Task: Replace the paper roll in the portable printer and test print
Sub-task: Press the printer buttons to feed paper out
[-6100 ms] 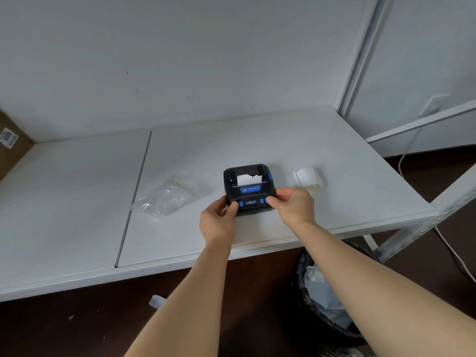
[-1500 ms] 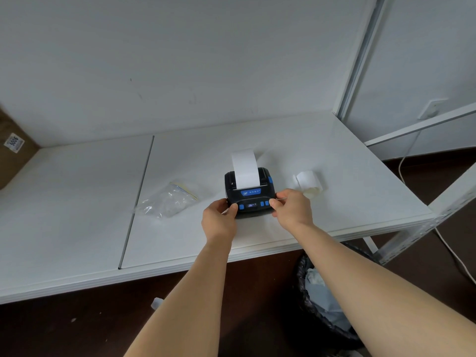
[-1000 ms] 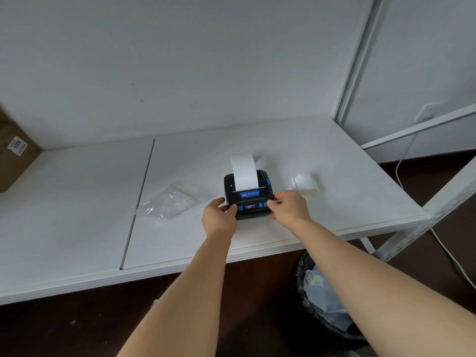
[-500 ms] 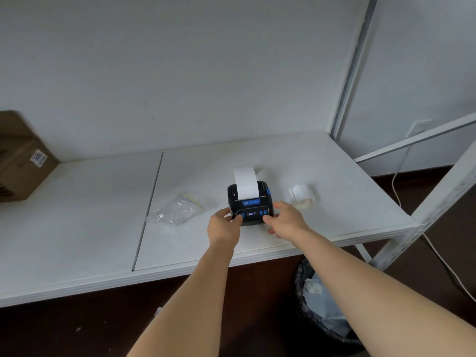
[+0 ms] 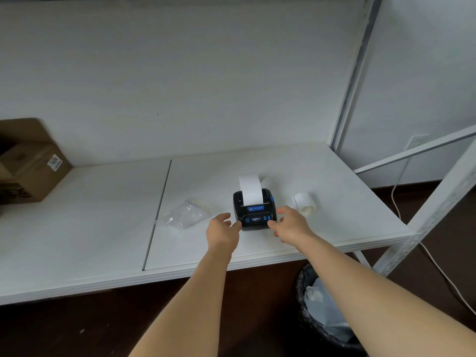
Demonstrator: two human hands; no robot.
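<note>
Loosely spread, the left hand [image 5: 222, 231] sits at the near-left corner of the portable printer [image 5: 255, 210], its thumb tip at or just off the casing, gripping nothing; the right hand [image 5: 289, 224] mirrors it at the near-right corner, fingers apart and empty, and whether its fingertips touch the body cannot be told. Flanking the machine like this looks like a way to steady it and keep the blue buttons on its front face within reach while paper feeds. From the slot on top a paper strip [image 5: 250, 188] rises clear and curls toward the wall, so the lid is closed over a loaded roll and the test print seems to be out or nearly so; no print can be made out on it. Just right of the printer, beyond the right hand, lies the other paper roll [image 5: 304, 203] on its side, probably set aside within reach. To the left lies a clear plastic bag [image 5: 186, 216], apart from the printer. All rest on the white shelf [image 5: 103, 228], with a cardboard box [image 5: 28, 163] far left and a bin [image 5: 324, 313] on the floor below the right arm.
</note>
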